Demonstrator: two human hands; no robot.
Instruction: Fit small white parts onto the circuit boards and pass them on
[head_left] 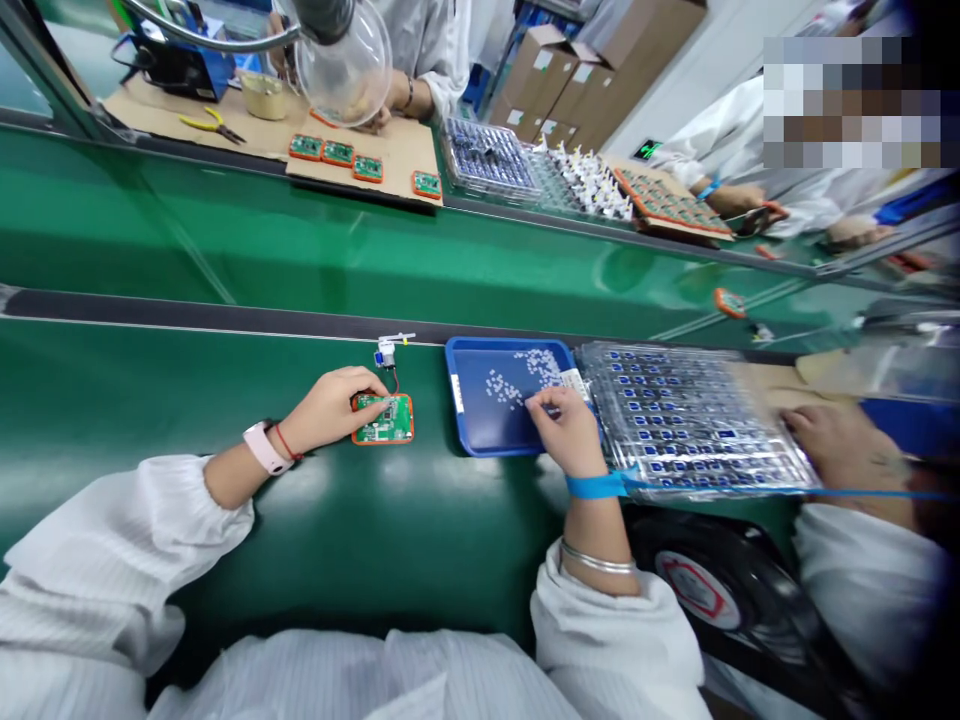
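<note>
On the green desk (187, 400) before me, the fingers (369, 392) of my left hand (326, 408) curl over the top edge of an orange-framed green circuit board (384, 424), gripping it against the surface. A small blue-and-silver component (386, 352) sits just above the board, joined to it by a dark wire. The fingers (541, 402) of my right hand (566, 432) are drawn narrow among tiny white pieces (504, 388) in a blue tray (471, 400); I cannot tell whether they hold one. A blue strap (592, 486) circles that wrist. Just beside the tray lies a clear plastic tray of blue-marked parts (679, 420), with a co-worker's hand (847, 445) resting on it.
</note>
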